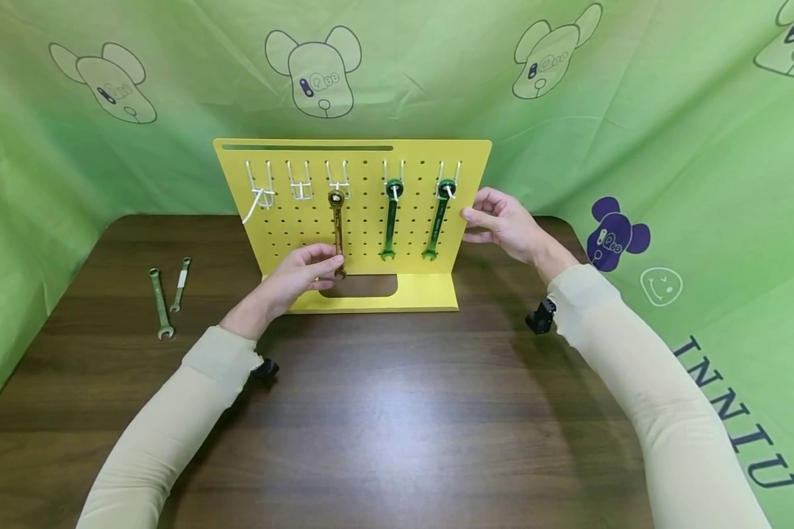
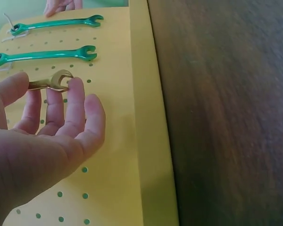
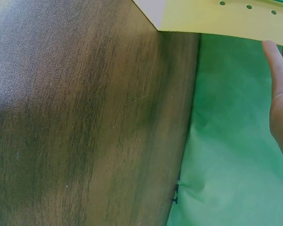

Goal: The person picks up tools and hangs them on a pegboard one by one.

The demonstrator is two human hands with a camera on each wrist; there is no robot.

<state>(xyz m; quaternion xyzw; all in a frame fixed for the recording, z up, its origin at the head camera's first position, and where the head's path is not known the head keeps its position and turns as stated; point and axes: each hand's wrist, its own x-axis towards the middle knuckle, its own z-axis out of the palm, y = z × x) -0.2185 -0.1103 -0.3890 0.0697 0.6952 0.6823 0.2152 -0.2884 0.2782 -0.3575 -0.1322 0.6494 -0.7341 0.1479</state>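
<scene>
In the head view, my left hand (image 1: pixel 302 275) pinches a gold combination wrench (image 1: pixel 338 226) near its lower, open end. This wrench stands roughly upright before the yellow pegboard (image 1: pixel 423 292), its ring end right at the third white hook (image 1: pixel 337 176) from the left. The left wrist view shows the wrench's open jaw (image 2: pixel 61 81) between thumb and fingers. At the board's right edge, my right hand (image 1: pixel 503 222) grips it, thumb at the edge and some fingers partly hidden. Two green wrenches (image 1: pixel 390 224) (image 1: pixel 437 224) hang from hooks on the right half.
Two more wrenches, a larger one (image 1: pixel 161 305) and a smaller one with a white label (image 1: pixel 181 283), lie on the brown table (image 1: pixel 397 411) at left. Two more white hooks (image 1: pixel 260 191) (image 1: pixel 300 187) stick out at the board's upper left. A green curtain (image 1: pixel 423 66) hangs behind.
</scene>
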